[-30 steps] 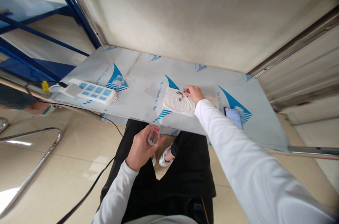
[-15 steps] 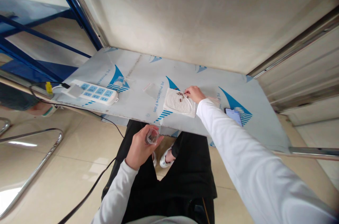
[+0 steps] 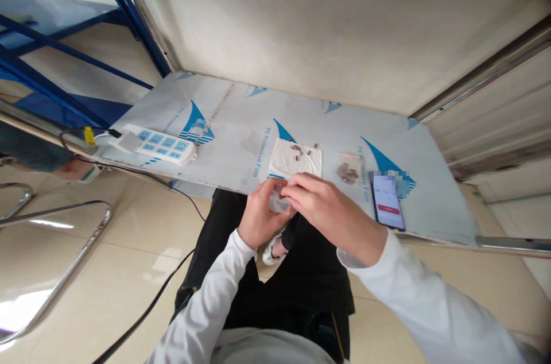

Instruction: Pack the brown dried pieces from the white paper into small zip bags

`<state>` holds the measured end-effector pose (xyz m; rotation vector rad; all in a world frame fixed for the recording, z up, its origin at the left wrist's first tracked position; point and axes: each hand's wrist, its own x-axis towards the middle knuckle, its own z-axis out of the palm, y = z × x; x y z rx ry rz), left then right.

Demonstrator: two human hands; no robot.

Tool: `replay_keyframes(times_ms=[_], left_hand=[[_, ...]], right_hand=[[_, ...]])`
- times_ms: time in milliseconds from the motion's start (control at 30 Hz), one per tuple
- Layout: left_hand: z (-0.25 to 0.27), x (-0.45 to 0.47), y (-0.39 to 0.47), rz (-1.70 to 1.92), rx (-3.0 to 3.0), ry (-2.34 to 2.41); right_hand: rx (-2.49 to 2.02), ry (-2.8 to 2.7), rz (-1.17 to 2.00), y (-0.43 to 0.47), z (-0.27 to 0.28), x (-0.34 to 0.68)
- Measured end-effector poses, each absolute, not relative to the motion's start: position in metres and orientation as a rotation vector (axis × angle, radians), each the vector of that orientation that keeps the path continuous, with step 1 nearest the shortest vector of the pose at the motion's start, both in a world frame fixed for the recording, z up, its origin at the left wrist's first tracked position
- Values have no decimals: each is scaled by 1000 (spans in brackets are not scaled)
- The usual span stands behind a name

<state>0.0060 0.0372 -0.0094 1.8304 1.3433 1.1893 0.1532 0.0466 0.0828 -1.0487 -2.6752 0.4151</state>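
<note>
L grip (image 3: 260, 217) round clear cup (image 3: 278, 205), partly hidden; R grip (image 3: 322, 203) pinching brown pc (image 3: 282, 196), mostly covered.

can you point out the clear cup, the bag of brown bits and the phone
Clear cup (image 3: 279, 205): head view, on its see-through plastic.
Bag of brown bits (image 3: 348, 173): head view, on the middle, over the bits.
Phone (image 3: 388, 201): head view, on its lit screen.

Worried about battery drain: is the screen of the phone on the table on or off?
On: the phone shows a lit display with a red button on it.
</note>
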Motion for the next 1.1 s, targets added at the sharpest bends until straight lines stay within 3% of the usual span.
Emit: replay_keyframes(times_ms=[133,367,1100], left_hand=[[-6,16,33,1171,1841,1355],[-3,15,29,1234,1740,1351],[-13,10,28,1277,1707,1329]], right_hand=[[-1065,-2877,213,46,89,150],[-1169,-2429,561,43,72,146],[-1045,-2231,680,33,47,152]])
